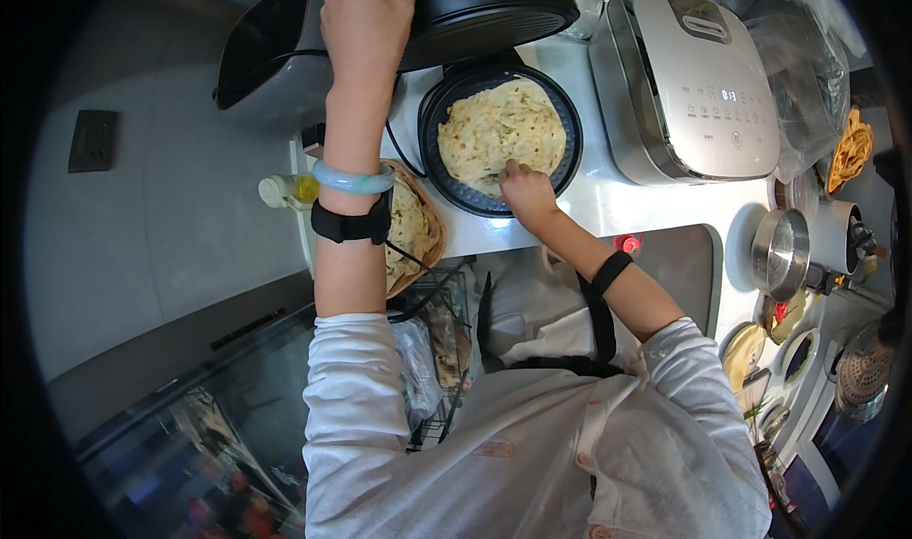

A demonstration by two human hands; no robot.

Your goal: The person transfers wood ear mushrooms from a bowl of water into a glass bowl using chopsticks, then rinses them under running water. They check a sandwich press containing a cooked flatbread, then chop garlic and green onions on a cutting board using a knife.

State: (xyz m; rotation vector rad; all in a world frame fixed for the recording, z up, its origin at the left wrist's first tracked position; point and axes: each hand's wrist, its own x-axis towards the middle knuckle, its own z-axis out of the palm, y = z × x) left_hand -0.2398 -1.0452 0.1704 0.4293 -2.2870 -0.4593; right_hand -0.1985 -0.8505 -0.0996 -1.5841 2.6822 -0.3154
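A round browned flatbread (502,129) with green flecks lies in the lower pan (432,176) of a black electric baking pan. My left hand (367,30) grips the edge of its raised lid (491,19), up and to the left of the bread. At the bread's near edge is my right hand (527,191), its fingers bent and pinching the rim of the dough. The fingertips are partly hidden. Behind my left forearm, a wicker basket (436,233) holds more flatbreads (407,229).
A silver rice cooker (712,90) with a lit display stands right of the pan. A power cord (402,151) runs along the pan's left side. An oil bottle (288,191) stands by the wall. Farther right are a sink (684,268) and a metal bowl (780,254).
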